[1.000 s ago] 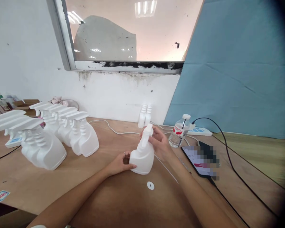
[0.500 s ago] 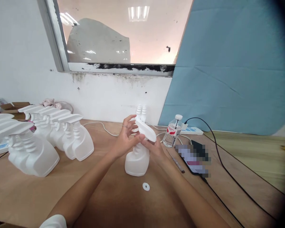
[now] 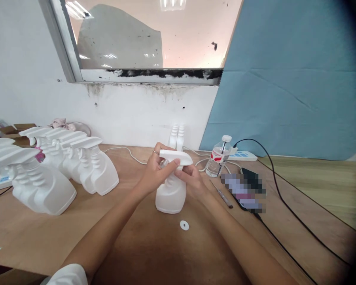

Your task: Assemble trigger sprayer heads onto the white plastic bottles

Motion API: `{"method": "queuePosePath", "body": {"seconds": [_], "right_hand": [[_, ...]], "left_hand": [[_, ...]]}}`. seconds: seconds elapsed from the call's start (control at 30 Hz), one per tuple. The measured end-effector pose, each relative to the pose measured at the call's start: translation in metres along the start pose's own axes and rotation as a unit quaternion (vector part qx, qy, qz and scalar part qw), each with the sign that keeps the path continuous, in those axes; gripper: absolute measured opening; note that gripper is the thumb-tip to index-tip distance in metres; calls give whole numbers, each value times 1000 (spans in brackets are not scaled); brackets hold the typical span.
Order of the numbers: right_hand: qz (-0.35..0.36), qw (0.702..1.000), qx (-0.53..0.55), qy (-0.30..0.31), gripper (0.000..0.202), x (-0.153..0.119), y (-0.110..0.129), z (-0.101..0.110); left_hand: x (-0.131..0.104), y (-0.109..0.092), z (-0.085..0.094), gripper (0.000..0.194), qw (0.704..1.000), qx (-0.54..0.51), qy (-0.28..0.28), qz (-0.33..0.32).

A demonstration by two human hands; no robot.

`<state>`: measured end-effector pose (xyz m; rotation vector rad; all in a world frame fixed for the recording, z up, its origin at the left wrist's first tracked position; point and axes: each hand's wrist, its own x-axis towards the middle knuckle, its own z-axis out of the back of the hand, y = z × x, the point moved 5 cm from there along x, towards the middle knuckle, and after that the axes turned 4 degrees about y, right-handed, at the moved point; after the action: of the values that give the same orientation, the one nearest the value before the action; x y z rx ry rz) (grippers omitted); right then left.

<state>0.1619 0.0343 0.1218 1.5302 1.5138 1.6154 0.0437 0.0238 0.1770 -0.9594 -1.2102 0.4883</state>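
Observation:
A white spray head (image 3: 178, 155) sits level over the neck of a white bottle (image 3: 170, 200) that stands upright on the brown table. My left hand (image 3: 158, 168) grips the spray head from the left, thumb on its side. From the right, my right hand (image 3: 191, 177) holds it with bent fingers under its rear end. Part of the bottle's neck is hidden by my fingers. A small white disc with a hole (image 3: 184, 225) lies in front of the bottle.
Several white spray bottles (image 3: 102, 170) stand in rows at the left. Two ribbed white pieces (image 3: 177, 136) are behind my hands. To the right are a water bottle (image 3: 216, 160), a knife-like tool (image 3: 222, 195), a blurred phone (image 3: 243, 192), a power strip (image 3: 243, 156) and black cables.
The spray head has turned from sloping down to the right to nearly level. My left fingers have closed around it. The view has tipped slightly downward.

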Motion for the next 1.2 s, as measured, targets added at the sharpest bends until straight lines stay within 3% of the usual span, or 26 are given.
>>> {"method": "queuePosePath", "body": {"seconds": [0.1,0.2,0.37,0.57,0.9,1.07,1.2], "right_hand": [[29,999,-29,-9,47,0,5,-2],[32,999,-15,8,44,-1,7,-8],[40,996,-64,-53,44,-3,10,-10],[30,996,-67,-56,42,-4,8,-11],[57,997,-42,-36,39,-5,7,-11],[47,995,-65,-64,54,-5,6,-8],[45,997,-46,-30,50,-4,7,-11]], "left_hand": [[-1,5,-4,28,998,-54,-25,-34],[-2,11,-8,30,995,-91,-30,-28],[-2,14,-11,30,994,-110,-18,-2],[-1,20,-10,34,992,-117,-25,32],[-6,27,-10,32,990,-125,-65,12],[-6,28,-9,35,990,-120,-70,26],[-6,27,-8,38,989,-122,-74,30]]}}
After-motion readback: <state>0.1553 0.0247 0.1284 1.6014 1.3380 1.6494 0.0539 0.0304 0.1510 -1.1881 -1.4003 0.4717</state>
